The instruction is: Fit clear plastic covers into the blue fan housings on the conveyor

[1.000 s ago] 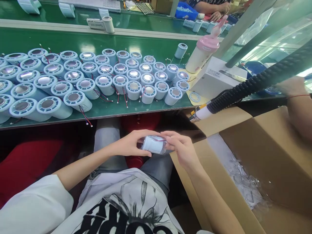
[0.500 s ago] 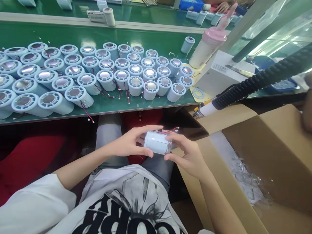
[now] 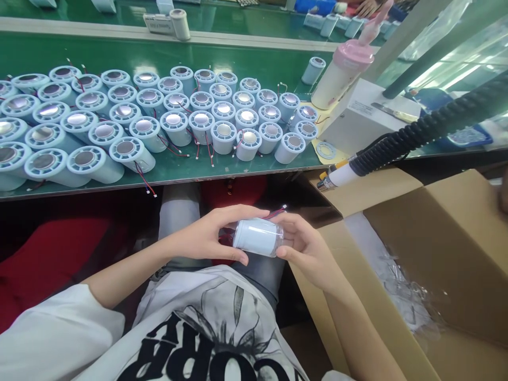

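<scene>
Over my lap I hold a light blue cylinder [image 3: 257, 237] on its side, with clear glossy plastic around it that shows at its right end. My left hand [image 3: 216, 233] curves round the left end, fingers along the far side and thumb on the near side. At the clear right end, my right hand [image 3: 304, 243] grips with thumb and fingers. Thin wires [image 3: 277, 211] with a small white plug stick out behind the cylinder. Beyond my hands, several similar light blue cylinders [image 3: 201, 121] stand in rows, with slotted rims, shiny round centres and some trailing wires.
The cylinders stand on a green bench [image 3: 222, 168]. A pink-capped bottle [image 3: 345, 69], a grey box [image 3: 357, 116] and a black corrugated hose [image 3: 413, 124] are at the right. Below them, an open cardboard box [image 3: 448, 238] holds clear plastic pieces [image 3: 408, 296]. Another person's hand [image 3: 367, 8] shows at the far side.
The cylinder in my hands has turned slightly and its right end tilts a little lower. My right fingers have shifted towards the clear end. The camera view has moved slightly.
</scene>
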The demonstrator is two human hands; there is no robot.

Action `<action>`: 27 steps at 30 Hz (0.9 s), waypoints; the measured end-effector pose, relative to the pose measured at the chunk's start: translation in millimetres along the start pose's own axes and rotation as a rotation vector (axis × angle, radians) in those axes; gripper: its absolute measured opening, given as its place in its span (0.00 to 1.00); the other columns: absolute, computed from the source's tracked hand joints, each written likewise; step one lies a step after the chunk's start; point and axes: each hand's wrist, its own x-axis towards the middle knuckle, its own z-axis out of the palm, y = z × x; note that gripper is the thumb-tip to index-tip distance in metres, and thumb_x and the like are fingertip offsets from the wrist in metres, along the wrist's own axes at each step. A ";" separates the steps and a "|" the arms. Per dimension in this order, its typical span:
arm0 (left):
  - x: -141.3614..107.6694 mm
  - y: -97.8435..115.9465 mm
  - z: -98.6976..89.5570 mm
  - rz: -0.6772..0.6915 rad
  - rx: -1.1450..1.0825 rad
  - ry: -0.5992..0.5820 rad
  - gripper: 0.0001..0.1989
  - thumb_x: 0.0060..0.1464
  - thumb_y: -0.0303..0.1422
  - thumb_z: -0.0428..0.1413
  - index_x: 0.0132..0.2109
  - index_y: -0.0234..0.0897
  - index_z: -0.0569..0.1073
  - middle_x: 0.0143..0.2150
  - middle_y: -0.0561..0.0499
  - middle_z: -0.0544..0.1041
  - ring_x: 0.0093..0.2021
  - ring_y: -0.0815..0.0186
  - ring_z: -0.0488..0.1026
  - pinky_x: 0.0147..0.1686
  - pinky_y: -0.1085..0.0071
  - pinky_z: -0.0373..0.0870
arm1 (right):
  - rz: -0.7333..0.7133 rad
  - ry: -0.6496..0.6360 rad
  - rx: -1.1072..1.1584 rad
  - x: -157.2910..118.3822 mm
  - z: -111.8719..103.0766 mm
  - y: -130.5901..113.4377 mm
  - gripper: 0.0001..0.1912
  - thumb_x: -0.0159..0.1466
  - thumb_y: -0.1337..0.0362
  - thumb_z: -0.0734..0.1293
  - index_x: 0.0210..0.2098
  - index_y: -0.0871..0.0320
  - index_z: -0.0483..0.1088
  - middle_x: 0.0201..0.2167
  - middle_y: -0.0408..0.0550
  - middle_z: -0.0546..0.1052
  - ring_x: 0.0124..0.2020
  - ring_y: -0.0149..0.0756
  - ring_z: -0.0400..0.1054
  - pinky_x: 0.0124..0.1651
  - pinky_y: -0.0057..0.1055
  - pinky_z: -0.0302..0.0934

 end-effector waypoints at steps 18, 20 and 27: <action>-1.7 -2.6 -3.1 0.063 0.038 -0.039 0.40 0.44 0.31 0.67 0.63 0.46 0.61 0.63 0.43 0.65 0.63 0.55 0.63 0.58 0.63 0.65 | 0.322 0.053 0.218 8.2 12.0 6.5 0.28 0.56 0.40 0.66 0.39 0.58 0.61 0.19 0.41 0.74 0.17 0.31 0.71 0.18 0.22 0.65; -1.5 -2.1 -3.1 0.073 0.037 -0.044 0.40 0.44 0.31 0.67 0.64 0.46 0.61 0.63 0.43 0.65 0.63 0.55 0.63 0.59 0.62 0.64 | 0.348 0.057 0.242 10.0 14.7 7.1 0.29 0.55 0.38 0.65 0.38 0.57 0.60 0.16 0.39 0.72 0.14 0.30 0.68 0.14 0.20 0.61; -1.2 -2.6 -4.0 0.080 0.014 -0.053 0.40 0.44 0.31 0.67 0.63 0.46 0.61 0.63 0.42 0.65 0.63 0.54 0.62 0.60 0.60 0.62 | 0.465 -0.005 0.333 12.8 19.5 8.6 0.33 0.53 0.33 0.62 0.37 0.58 0.63 0.16 0.45 0.75 0.10 0.28 0.62 0.09 0.19 0.51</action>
